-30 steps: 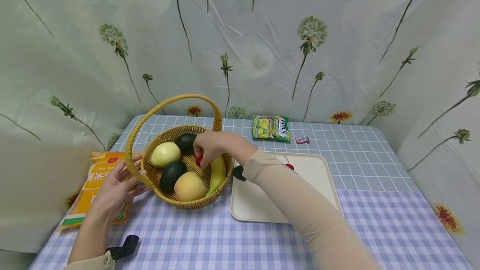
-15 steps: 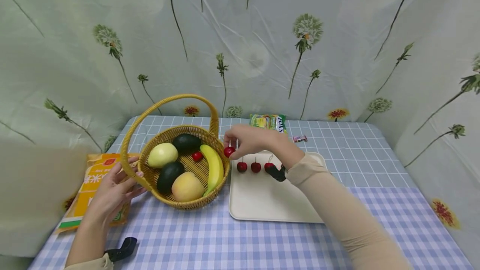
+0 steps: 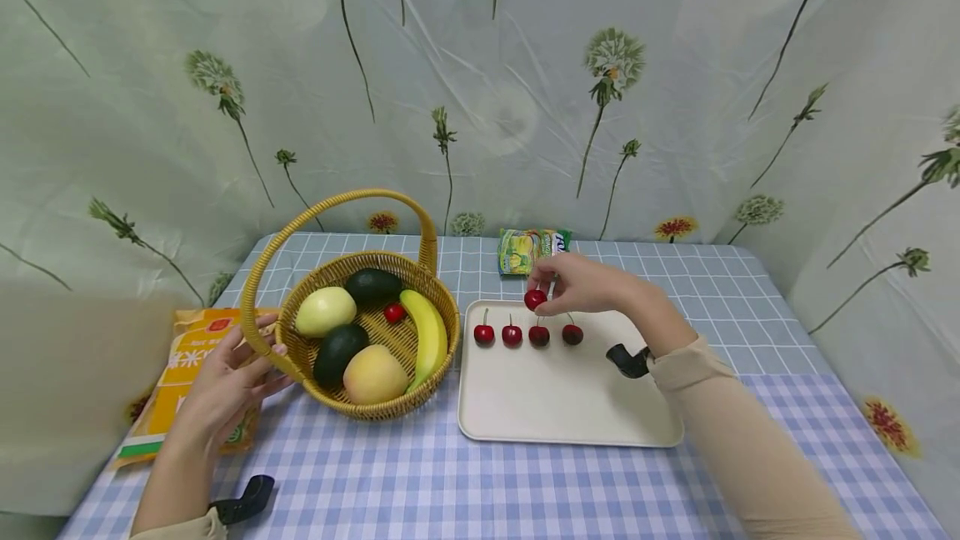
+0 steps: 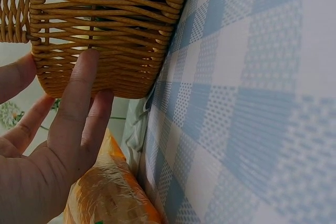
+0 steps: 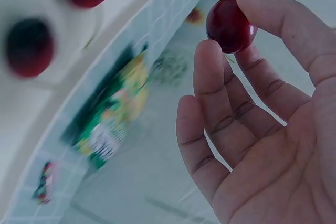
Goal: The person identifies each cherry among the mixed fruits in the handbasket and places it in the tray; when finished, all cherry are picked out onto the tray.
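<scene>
My right hand (image 3: 581, 283) pinches a dark red cherry (image 5: 227, 24) between thumb and fingertips, above the back of a cream tray (image 3: 570, 407). Several cherries (image 3: 512, 336) with stems stand in a row on that tray. At the left, my left hand (image 3: 228, 377) touches the outer wall of a wicker basket (image 3: 390, 411) by the foot of its handle; its fingers (image 4: 76, 95) are extended against the weave. Inside the basket lie a banana (image 3: 427, 342), a peach (image 3: 377, 374), two dark green fruits (image 3: 373, 287), a pale yellow-green fruit (image 3: 326, 311) and one cherry (image 3: 394, 312).
An orange packet (image 3: 168, 386) lies left of the basket, partly behind my left hand. Behind the tray are a green snack bag (image 3: 519, 255) and, in the right wrist view, a small wrapped candy (image 5: 45, 183). The basket's tall handle (image 3: 375, 193) arches over it.
My right hand has come out of the basket with a cherry and moved right over the tray. One cherry stays in the basket. The left hand keeps its place.
</scene>
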`<action>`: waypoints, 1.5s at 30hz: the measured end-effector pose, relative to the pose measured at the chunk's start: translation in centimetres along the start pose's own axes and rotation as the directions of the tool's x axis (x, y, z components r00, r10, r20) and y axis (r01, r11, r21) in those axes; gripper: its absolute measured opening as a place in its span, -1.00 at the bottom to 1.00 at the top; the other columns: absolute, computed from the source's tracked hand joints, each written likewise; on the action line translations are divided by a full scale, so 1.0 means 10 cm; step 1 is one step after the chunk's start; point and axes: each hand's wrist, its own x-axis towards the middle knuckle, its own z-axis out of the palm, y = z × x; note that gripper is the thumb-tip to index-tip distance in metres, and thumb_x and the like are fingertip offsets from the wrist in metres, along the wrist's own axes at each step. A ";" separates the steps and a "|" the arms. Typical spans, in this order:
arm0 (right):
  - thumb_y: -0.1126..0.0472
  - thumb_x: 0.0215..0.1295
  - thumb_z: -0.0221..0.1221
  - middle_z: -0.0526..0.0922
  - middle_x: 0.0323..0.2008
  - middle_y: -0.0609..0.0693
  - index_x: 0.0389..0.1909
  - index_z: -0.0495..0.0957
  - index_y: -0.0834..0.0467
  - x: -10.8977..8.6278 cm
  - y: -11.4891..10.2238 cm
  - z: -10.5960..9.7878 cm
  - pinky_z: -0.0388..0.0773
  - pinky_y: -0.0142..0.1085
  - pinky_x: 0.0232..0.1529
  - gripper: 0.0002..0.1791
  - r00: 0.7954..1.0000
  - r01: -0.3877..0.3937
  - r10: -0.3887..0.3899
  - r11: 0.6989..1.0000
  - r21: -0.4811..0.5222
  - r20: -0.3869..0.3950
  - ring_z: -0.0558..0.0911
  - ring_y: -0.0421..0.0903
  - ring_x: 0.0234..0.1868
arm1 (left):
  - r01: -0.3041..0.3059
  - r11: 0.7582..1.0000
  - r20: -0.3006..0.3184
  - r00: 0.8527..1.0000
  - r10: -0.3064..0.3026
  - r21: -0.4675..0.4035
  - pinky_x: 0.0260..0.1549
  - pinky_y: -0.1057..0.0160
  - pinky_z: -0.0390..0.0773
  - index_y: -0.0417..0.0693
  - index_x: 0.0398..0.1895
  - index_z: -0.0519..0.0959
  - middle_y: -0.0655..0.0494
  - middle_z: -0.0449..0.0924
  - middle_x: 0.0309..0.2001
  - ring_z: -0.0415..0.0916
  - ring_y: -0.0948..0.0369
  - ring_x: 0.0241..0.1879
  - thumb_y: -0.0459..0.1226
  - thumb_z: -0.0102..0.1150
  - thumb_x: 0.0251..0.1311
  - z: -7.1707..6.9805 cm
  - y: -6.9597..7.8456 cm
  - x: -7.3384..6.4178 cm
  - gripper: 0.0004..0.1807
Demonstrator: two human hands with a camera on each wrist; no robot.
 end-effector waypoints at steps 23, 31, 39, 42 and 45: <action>0.25 0.19 0.53 0.70 -0.21 0.02 -0.09 0.64 0.18 -0.48 0.91 0.19 0.57 -0.26 -0.11 -0.67 0.985 -0.165 0.167 0.985 0.047 -0.033 0.60 -0.10 -0.18 | -0.043 0.997 0.028 0.999 0.045 -0.056 -0.14 0.25 0.82 0.26 0.60 0.27 0.58 0.60 0.07 0.71 0.42 -0.05 -0.26 0.29 0.51 -0.01 -0.04 0.00 -0.31; 0.22 0.19 0.56 0.66 -0.18 0.07 -0.06 0.61 0.18 -0.47 0.95 0.24 0.53 -0.26 -0.15 -0.61 0.977 -0.210 0.212 0.975 0.067 -0.025 0.56 -0.06 -0.15 | -0.049 0.997 0.024 0.998 0.051 -0.063 -0.14 0.26 0.82 0.24 0.61 0.26 0.59 0.60 0.07 0.71 0.43 -0.05 -0.26 0.29 0.51 -0.01 -0.03 0.00 -0.30; 0.21 0.13 0.58 0.66 -0.17 0.08 -0.05 0.61 0.19 -0.47 0.96 0.25 0.51 -0.26 -0.16 -0.57 0.978 -0.205 0.206 0.975 0.082 -0.009 0.56 -0.06 -0.16 | -0.032 0.998 0.018 0.999 0.033 -0.054 -0.13 0.25 0.82 0.26 0.62 0.25 0.59 0.58 0.08 0.70 0.44 -0.05 -0.25 0.31 0.49 -0.02 -0.03 0.00 -0.28; 0.20 0.12 0.59 0.66 -0.18 0.07 -0.05 0.62 0.18 -0.46 0.96 0.25 0.51 -0.26 -0.16 -0.56 0.979 -0.202 0.204 0.976 0.079 -0.010 0.55 -0.07 -0.17 | -0.030 0.998 0.019 0.999 0.031 -0.051 -0.13 0.25 0.82 0.26 0.62 0.25 0.58 0.57 0.08 0.70 0.44 -0.05 -0.24 0.31 0.49 -0.02 -0.04 0.00 -0.27; 0.17 0.11 0.60 0.65 -0.19 0.07 -0.06 0.62 0.17 -0.45 0.95 0.23 0.51 -0.25 -0.15 -0.55 0.982 -0.189 0.190 0.979 0.073 -0.014 0.56 -0.07 -0.18 | -0.035 0.998 0.022 0.999 0.036 -0.050 -0.13 0.24 0.82 0.25 0.63 0.24 0.57 0.57 0.09 0.71 0.43 -0.04 -0.25 0.30 0.50 -0.02 -0.03 0.00 -0.27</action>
